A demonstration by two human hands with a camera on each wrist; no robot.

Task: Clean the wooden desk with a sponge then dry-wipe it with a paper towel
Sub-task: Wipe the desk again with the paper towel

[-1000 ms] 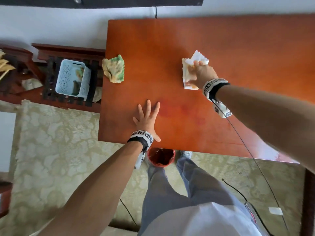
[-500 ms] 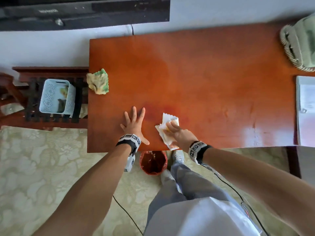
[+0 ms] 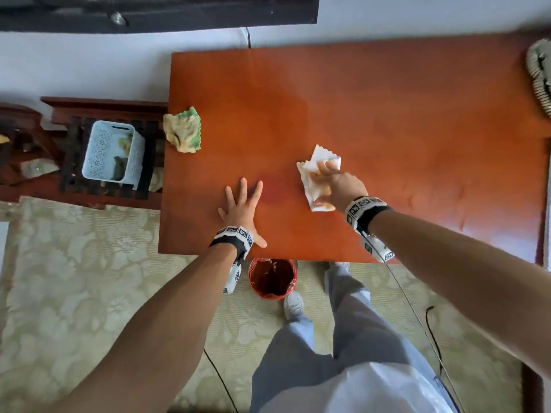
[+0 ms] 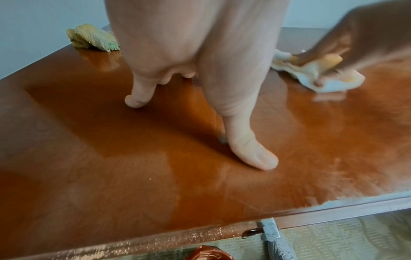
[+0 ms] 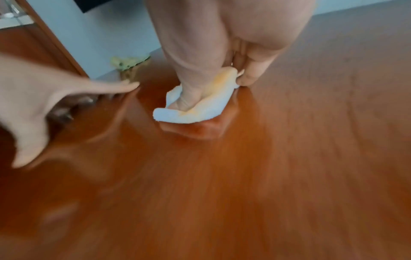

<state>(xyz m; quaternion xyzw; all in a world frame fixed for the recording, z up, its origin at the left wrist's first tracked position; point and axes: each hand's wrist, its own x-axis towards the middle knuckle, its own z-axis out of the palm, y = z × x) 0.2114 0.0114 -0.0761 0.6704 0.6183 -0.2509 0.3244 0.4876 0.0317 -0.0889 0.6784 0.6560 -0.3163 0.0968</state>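
The wooden desk (image 3: pixel 372 120) stood against the pale wall, its top glossy. The person's right hand (image 3: pixel 334 184) lay on a crumpled paper towel (image 3: pixel 316 168), the fingers bent over it and pressing it to the desk top, the thumb tucked into its folds; orange-yellow stains marked the paper. That towel sat toward the desk's near edge, about midway along its visible length. The left hand (image 3: pixel 243 208) lay flat on the desk just left of the towel, close to the near edge, fingers straight and spread, holding nothing. The sponge (image 3: pixel 182 133), yellow and green and ragged, lay at the desk's left edge, well apart from both hands. Beyond the desk's left edge a dark slatted stand (image 3: pixel 74 150) carried a pale blue basket (image 3: pixel 113 152). Below the desk's near edge, on the patterned carpet (image 3: pixel 74 278), stood a red bin (image 3: pixel 272 278) beside the person's shoe (image 3: pixel 293 304). At the desk's far right corner something pale and ribbed (image 3: pixel 539 73) showed only partly, too cropped to tell what.
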